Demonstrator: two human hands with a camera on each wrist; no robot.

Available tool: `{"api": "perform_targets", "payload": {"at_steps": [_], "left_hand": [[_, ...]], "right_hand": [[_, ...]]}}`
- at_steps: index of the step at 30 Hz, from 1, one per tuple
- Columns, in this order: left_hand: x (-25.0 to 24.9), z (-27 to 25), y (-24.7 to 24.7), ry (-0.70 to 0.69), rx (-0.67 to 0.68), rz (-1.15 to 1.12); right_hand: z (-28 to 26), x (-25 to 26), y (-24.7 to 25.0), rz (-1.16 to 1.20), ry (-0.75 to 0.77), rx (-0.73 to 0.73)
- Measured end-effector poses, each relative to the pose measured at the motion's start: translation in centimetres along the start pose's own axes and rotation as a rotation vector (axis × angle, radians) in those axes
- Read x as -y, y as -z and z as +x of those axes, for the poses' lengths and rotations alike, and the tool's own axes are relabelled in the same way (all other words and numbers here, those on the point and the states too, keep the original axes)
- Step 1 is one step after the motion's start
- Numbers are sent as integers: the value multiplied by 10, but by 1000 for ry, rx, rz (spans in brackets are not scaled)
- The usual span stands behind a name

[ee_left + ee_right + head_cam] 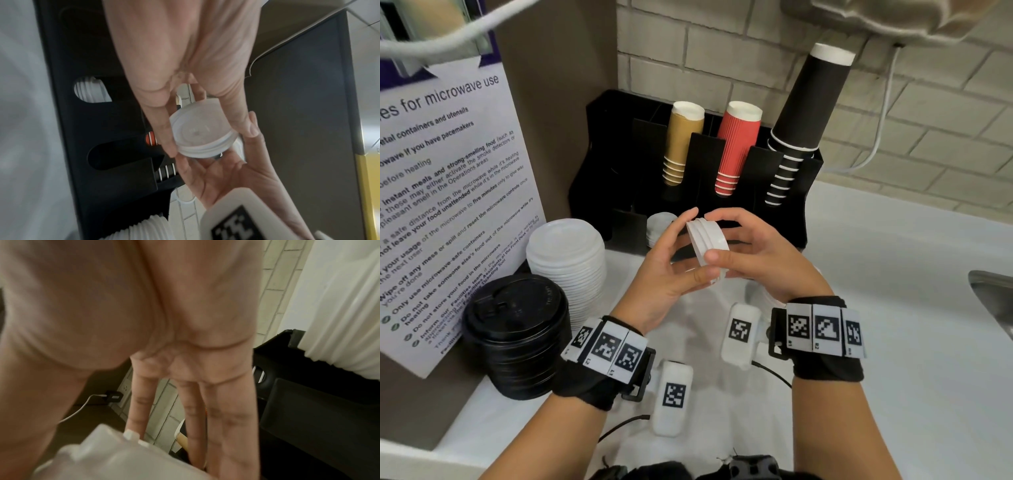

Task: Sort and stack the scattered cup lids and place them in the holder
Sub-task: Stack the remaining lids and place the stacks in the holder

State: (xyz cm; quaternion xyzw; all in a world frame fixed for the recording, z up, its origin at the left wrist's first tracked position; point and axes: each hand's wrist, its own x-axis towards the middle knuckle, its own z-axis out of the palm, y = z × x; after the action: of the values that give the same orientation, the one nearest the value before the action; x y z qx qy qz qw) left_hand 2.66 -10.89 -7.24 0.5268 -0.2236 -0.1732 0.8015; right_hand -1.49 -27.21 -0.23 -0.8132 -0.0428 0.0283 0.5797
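Both hands (722, 260) grip small white lids (707, 241) beside the "microwave use" notice (445, 192).

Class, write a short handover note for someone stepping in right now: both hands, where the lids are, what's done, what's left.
Left hand and right hand: both hold a small stack of white lids above the counter, in front of the black holder.
Done: some white lids already sit in a front slot.
Left: put the held stack in; the tall white lid stack and black lid stack stand on the counter, left.
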Motion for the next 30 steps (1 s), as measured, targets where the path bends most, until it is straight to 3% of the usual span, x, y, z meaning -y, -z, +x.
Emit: {"api": "perform_targets", "payload": {"at_steps": [4,21,27,30], "left_hand": [[0,-1,-1,14,-12,67],[-1,-1,11,17,-60,105],[7,0,19,120,-332,-21],[13,0,20,210,-397,-71]], "right_hand": [[-2,2,4,-9,-18,43],[17,-4,-12,-36,-7,-26],[80,12,-7,-211,130,-288],[124,14,-17,-521,140,-232]]}}
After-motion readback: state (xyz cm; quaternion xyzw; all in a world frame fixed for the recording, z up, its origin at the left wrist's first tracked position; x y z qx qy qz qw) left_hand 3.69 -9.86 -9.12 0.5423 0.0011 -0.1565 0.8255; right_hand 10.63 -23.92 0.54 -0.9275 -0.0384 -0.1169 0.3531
